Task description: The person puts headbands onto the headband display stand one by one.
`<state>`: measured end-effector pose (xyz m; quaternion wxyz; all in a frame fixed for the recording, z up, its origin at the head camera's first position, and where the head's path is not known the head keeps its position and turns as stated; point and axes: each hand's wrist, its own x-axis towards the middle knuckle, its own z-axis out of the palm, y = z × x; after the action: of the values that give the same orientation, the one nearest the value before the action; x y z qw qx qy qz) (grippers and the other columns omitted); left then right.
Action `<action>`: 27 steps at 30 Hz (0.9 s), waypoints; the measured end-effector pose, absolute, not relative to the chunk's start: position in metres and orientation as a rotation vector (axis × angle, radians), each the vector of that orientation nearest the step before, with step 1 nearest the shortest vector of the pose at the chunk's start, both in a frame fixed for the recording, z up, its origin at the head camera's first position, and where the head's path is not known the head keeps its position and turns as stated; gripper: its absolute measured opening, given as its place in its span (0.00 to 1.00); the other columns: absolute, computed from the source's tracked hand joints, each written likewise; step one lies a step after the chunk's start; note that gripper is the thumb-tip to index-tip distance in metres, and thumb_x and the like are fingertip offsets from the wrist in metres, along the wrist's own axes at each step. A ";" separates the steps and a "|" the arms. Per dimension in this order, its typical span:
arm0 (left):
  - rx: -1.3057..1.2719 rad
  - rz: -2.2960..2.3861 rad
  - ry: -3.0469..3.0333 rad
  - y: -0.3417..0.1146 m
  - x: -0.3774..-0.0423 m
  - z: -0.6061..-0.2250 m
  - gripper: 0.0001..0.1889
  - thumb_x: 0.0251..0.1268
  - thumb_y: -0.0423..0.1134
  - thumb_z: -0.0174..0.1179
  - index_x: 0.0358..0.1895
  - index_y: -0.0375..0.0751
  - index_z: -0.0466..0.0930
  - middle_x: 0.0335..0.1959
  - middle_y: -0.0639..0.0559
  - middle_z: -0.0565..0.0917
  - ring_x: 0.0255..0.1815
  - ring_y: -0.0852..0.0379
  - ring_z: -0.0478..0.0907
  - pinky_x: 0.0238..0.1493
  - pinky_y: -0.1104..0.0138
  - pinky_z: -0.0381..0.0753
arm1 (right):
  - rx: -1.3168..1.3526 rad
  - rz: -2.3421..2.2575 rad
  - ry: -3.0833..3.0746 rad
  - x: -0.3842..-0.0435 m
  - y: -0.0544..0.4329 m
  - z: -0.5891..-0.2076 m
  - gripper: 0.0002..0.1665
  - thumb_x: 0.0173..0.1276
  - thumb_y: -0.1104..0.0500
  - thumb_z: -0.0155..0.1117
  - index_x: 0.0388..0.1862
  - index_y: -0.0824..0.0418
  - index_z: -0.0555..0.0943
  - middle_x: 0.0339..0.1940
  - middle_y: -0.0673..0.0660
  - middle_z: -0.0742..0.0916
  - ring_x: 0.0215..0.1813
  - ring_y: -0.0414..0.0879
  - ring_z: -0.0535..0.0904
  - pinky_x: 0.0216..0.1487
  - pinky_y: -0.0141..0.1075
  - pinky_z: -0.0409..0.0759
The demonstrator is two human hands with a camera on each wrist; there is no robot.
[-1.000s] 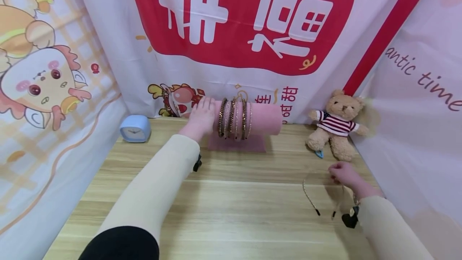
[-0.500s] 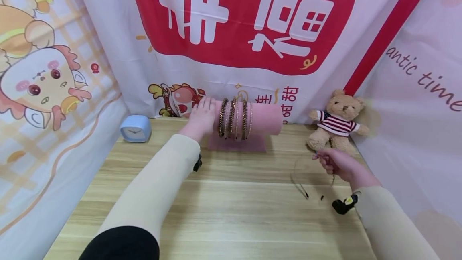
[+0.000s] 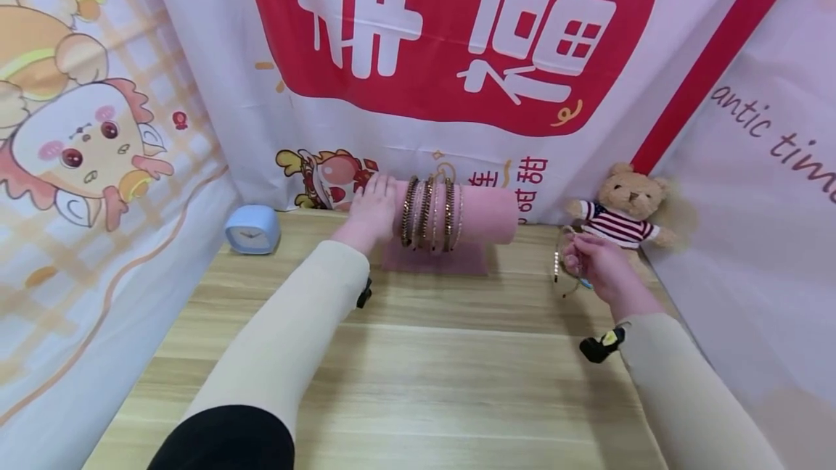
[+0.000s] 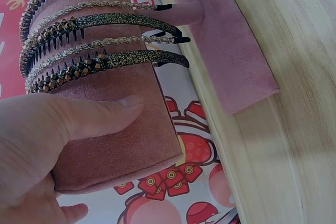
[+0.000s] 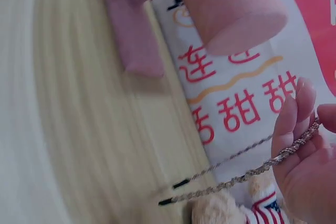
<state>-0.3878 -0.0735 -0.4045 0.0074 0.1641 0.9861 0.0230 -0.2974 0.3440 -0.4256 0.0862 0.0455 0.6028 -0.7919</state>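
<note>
A pink cylindrical headband stand (image 3: 493, 215) stands at the back of the table on a flat base (image 3: 434, 260). Several headbands, dark beaded ones (image 4: 68, 74) alternating with thin sparkly ones, are looped over it. My left hand (image 3: 374, 209) clasps its left end; in the left wrist view the thumb (image 4: 107, 119) lies along the pink surface beside the nearest headband. In front of the teddy bear, my right hand (image 3: 607, 270) pinches a thin twisted headband (image 5: 236, 180) at its curve. That headband's two dark tips point away from the palm in the right wrist view.
The teddy bear (image 3: 630, 201) in a striped shirt sits at the back right corner. A light blue clock (image 3: 252, 229) stands at the back left of the wooden table (image 3: 418, 390). Printed cloth (image 3: 424, 107) hangs close behind the stand.
My right hand has moved forward and left, carrying the thin headband from the right side of the table to in front of the bear. My left hand stays on the stand.
</note>
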 end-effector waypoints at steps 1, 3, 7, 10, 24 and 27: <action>0.513 0.072 3.085 -0.074 -0.388 -0.405 0.58 0.53 0.38 0.70 0.78 0.30 0.35 0.79 0.33 0.41 0.78 0.37 0.36 0.74 0.44 0.44 | 0.128 -2.405 1.764 -0.299 0.340 -0.424 0.15 0.80 0.64 0.45 0.41 0.60 0.81 0.29 0.55 0.85 0.27 0.42 0.79 0.31 0.32 0.80; 0.518 0.074 3.089 -0.074 -0.387 -0.405 0.57 0.53 0.38 0.70 0.78 0.30 0.37 0.79 0.33 0.42 0.78 0.37 0.36 0.74 0.44 0.45 | 0.118 -2.482 1.703 -0.304 0.332 -0.419 0.15 0.79 0.65 0.47 0.43 0.60 0.82 0.30 0.56 0.86 0.27 0.43 0.80 0.33 0.33 0.82; 0.524 0.087 3.098 -0.075 -0.388 -0.407 0.57 0.53 0.39 0.71 0.78 0.30 0.38 0.78 0.33 0.42 0.78 0.38 0.36 0.74 0.45 0.44 | 0.098 -2.595 1.591 -0.316 0.318 -0.409 0.13 0.78 0.66 0.50 0.52 0.63 0.81 0.31 0.58 0.87 0.29 0.45 0.82 0.37 0.35 0.84; 0.524 0.105 3.101 -0.076 -0.388 -0.407 0.57 0.53 0.39 0.71 0.78 0.30 0.39 0.79 0.33 0.43 0.78 0.38 0.36 0.75 0.45 0.44 | 0.126 -2.654 1.509 -0.326 0.308 -0.403 0.16 0.76 0.66 0.53 0.59 0.64 0.80 0.32 0.58 0.88 0.29 0.45 0.83 0.38 0.35 0.84; 0.515 0.128 3.100 -0.077 -0.390 -0.409 0.54 0.57 0.39 0.68 0.78 0.31 0.37 0.79 0.34 0.43 0.79 0.39 0.36 0.75 0.47 0.43 | 0.131 -2.736 1.363 -0.349 0.270 -0.396 0.14 0.75 0.66 0.54 0.50 0.60 0.86 0.26 0.56 0.85 0.25 0.43 0.81 0.31 0.33 0.83; 0.511 0.121 3.096 -0.076 -0.390 -0.408 0.52 0.59 0.38 0.66 0.78 0.32 0.37 0.79 0.34 0.43 0.79 0.40 0.36 0.75 0.47 0.43 | 0.126 -2.757 1.334 -0.350 0.264 -0.396 0.13 0.75 0.67 0.56 0.51 0.61 0.85 0.26 0.57 0.84 0.24 0.43 0.80 0.29 0.32 0.82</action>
<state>-0.3899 -0.0763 -0.4083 0.0009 0.1628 0.9859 0.0387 -0.3504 0.2639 -0.3958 0.0381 0.0409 0.4350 -0.8987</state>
